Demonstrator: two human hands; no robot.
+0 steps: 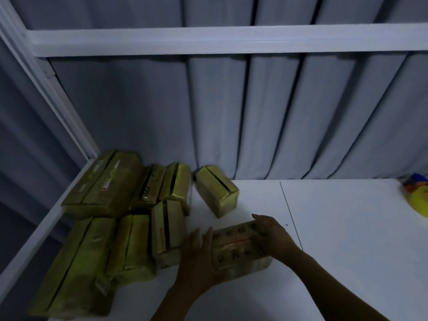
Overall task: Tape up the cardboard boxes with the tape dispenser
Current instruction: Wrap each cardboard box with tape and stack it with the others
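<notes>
While a heap of taped boxes [97, 218] lies left of it, the left hand [199, 256] presses straight fingers against one end of a cardboard box [240, 249]; the right hand [272, 235] lies flat, fingers spread, on its other end. Far right of that hand, the tape dispenser [416, 195] sits on the tabletop [347, 228].

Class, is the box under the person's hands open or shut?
Shut: the box has top flaps lying flat, meeting along the middle. Taped or not, cannot tell.

Boxes [102, 184] yellow-brown; one box [240, 249] printed with dark characters; table [347, 239] white; curtain [231, 112] grey-blue.
</notes>
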